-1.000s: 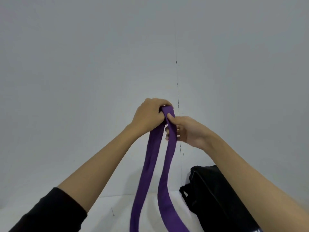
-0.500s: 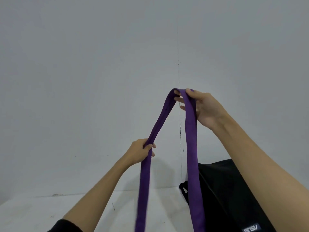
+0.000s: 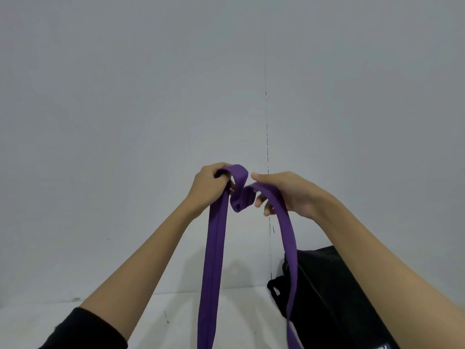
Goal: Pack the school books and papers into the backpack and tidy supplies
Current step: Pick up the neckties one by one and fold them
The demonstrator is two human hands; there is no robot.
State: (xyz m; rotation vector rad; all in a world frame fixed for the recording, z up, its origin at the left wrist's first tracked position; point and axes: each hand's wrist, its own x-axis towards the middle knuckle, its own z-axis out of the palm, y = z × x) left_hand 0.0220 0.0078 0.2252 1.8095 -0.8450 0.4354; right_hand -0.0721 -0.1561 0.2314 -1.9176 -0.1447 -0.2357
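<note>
A long purple fabric strap [image 3: 214, 260] is held up in front of me by both hands. My left hand [image 3: 210, 183] grips one fold of it near the top. My right hand [image 3: 286, 192] holds the other strand, fingers curled round it. A short loop of the strap sags between the two hands. Both strands hang down and leave the frame at the bottom. A black backpack [image 3: 324, 298] lies on the white table [image 3: 156, 321] at the lower right, partly behind my right forearm and the strap.
A plain grey wall [image 3: 125, 109] with a thin vertical seam fills the background. The table's far edge meets the wall. No books or papers are in view.
My left hand rose back up and my right hand dropped, so both now meet at the same height. The strap, stretched in a tall peak before, now folds into a small loop between them.
</note>
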